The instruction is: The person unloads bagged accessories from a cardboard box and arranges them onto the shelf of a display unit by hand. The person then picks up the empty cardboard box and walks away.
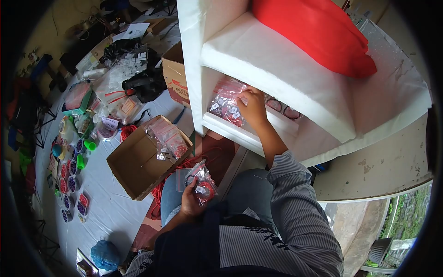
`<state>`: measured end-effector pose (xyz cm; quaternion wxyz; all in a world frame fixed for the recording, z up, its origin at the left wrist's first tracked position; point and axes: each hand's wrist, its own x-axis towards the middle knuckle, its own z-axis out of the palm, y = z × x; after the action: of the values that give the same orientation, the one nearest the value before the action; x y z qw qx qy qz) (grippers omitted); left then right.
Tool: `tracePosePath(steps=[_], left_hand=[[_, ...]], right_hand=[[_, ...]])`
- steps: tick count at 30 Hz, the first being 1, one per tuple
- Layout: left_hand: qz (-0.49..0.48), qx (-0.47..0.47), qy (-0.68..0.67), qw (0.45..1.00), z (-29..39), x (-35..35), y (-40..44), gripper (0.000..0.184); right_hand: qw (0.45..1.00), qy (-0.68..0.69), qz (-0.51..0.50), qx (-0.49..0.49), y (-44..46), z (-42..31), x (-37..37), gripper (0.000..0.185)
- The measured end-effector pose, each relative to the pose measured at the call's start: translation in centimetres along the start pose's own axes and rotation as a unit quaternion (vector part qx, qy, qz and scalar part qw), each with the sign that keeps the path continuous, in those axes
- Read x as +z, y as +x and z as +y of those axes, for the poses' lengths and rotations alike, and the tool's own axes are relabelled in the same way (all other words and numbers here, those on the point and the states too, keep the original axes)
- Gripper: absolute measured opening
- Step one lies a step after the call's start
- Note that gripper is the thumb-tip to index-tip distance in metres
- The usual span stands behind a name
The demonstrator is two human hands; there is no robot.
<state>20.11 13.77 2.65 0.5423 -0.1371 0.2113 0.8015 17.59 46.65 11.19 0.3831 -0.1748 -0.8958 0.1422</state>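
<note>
Looking down from the head view, I see someone in a striped sleeve, knees bent in blue jeans, working with both hands. The left hand [190, 199] is held over the lap, its fingers closed around some small clear packets [203, 188] with red, beady-looking pieces and pale tags inside. The right hand [254, 107] reaches into the lower compartment of a white-covered stand [277, 60]. Its fingers are bent over the upper edge of a heap of similar packets [226, 104], touching the plastic; I can't tell whether they're pinching it or only resting there. The heap lies behind a low white ledge [251, 138], and more round reddish pieces [290, 112] show to the right of that wrist. A red cloth [314, 32] drapes over the stand's top.

Near the left hand, an open cardboard tray [131, 171] sits tilted in my sight, with bagged red pieces [167, 137] gathered at one end. Red cord [158, 198] coils beside it, and a printed carton [174, 76] stands behind. Farther left, tubs of coloured beads [71, 184] cluster on a pale cloth [104, 203], a crumpled blue bag [104, 255] near its lower edge.
</note>
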Motion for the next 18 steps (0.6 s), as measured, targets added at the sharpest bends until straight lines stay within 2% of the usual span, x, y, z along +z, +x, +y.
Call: tracePosePath(steps=[2, 4, 6, 7, 8, 10, 11, 12, 13, 14, 16, 18], left_hand=[[0.003, 0.002, -0.002, 1.0, -0.1, -0.5, 0.2, 0.04], [-0.017, 0.005, 0.024, 1.0, 0.1, -1.1, 0.4, 0.049], [-0.005, 0.0, 0.01, 1.0, 0.1, -0.4, 0.1, 0.045], [0.007, -0.003, -0.004, 1.0, 0.0, -0.1, 0.0, 0.041], [0.007, -0.003, -0.004, 1.0, -0.1, -0.2, 0.0, 0.041], [0.022, -0.029, 0.089, 0.995, -0.3, 0.1, 0.0, 0.04], [-0.041, 0.018, 0.208, 0.977, -0.6, 0.5, 0.2, 0.037], [-0.04, 0.018, 0.209, 0.977, -0.5, 1.0, 0.7, 0.037], [-0.053, -0.008, 0.387, 0.92, 0.0, 1.8, 1.6, 0.036], [-0.064, -0.034, 0.552, 0.83, 0.6, 2.8, 2.7, 0.036], [-0.143, 0.05, 0.689, 0.708, 2.0, 6.5, 5.1, 0.034], [-0.272, 0.298, 0.695, 0.595, 2.2, 7.1, 9.9, 0.036]], right_hand=[[0.999, 0.044, 0.012, 0.01, -0.4, 1.0, -0.1, 0.009], [0.996, 0.087, 0.024, 0.02, -1.4, 2.5, 0.1, 0.008], [0.962, 0.241, 0.036, 0.126, -2.9, 4.5, 0.7, 0.008], [0.927, 0.315, 0.019, 0.204, -3.4, 5.5, 1.3, 0.007], [0.927, 0.315, 0.019, 0.204, -4.0, 6.7, 1.6, 0.007], [0.896, 0.362, 0.025, 0.256, -4.3, 6.5, 1.2, 0.008], [0.895, 0.363, 0.027, 0.256, -4.3, 6.5, 1.1, 0.008], [0.892, 0.376, 0.021, 0.25, -4.2, 6.1, 0.8, 0.009], [0.888, 0.389, 0.016, 0.243, -4.1, 5.9, 0.7, 0.01], [0.888, 0.391, 0.017, 0.242, -4.0, 5.6, 0.5, 0.01], [0.897, 0.369, 0.016, 0.245, -4.1, 5.3, 0.2, 0.01], [0.905, 0.351, 0.007, 0.241, -4.8, 5.6, -0.2, 0.01]])
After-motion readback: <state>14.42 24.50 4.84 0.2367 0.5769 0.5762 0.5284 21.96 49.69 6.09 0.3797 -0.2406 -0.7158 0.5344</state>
